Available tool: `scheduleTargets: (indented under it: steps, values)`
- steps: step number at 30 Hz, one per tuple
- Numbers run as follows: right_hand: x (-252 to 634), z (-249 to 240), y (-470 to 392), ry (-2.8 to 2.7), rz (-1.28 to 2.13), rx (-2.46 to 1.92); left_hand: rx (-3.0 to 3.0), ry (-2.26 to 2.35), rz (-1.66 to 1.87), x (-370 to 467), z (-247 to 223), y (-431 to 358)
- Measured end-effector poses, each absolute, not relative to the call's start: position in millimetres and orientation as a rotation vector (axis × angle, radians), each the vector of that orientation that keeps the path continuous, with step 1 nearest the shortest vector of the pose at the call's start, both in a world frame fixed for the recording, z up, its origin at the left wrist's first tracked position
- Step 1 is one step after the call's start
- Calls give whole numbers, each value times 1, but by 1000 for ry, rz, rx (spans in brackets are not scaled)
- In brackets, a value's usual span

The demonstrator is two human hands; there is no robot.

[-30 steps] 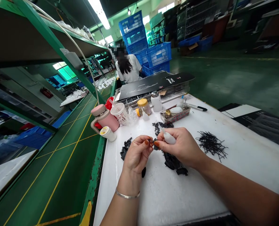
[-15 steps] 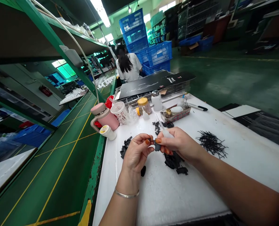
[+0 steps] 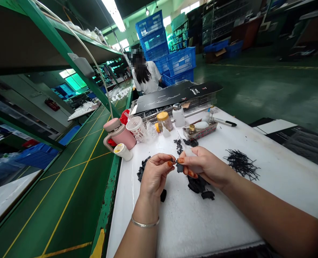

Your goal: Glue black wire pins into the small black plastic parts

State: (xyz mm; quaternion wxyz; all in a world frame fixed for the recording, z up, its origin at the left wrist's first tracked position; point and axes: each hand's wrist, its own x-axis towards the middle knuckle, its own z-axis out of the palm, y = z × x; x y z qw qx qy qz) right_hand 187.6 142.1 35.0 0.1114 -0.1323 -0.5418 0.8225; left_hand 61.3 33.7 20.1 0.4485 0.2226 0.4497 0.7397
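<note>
My left hand (image 3: 153, 177) is closed in a pinch in front of me, with a tiny dark piece (image 3: 171, 160) at its fingertips. Close against it, my right hand (image 3: 208, 164) grips a small dark grey part (image 3: 179, 167) between thumb and forefinger. The same hand also holds a translucent squeeze bottle (image 3: 189, 153) whose thin nozzle points up and away; the fingers hide much of its body. Curved black parts (image 3: 198, 186) lie below the right hand. More black parts (image 3: 142, 170) lie left of my left hand, which partly covers them.
Small black bits (image 3: 179, 147) lie beyond my hands, and thin black strips (image 3: 241, 164) to the right. A pink mug (image 3: 121, 134), a paper cup (image 3: 136, 129), jars and a small tray (image 3: 202, 133) stand farther back. A green conveyor (image 3: 75, 182) runs along the left. A person (image 3: 147, 77) sits ahead.
Both hands stay together with only slight finger shifts. The left thumb has moved a little, and the right hand has dropped very slightly with the grey part and bottle.
</note>
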Motion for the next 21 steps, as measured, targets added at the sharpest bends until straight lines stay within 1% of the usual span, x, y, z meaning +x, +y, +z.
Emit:
scheduleTargets:
  steps: [21]
  values:
    - [187, 33, 143, -1618, 2370, -399, 585, 1150, 1832, 62, 22, 32]
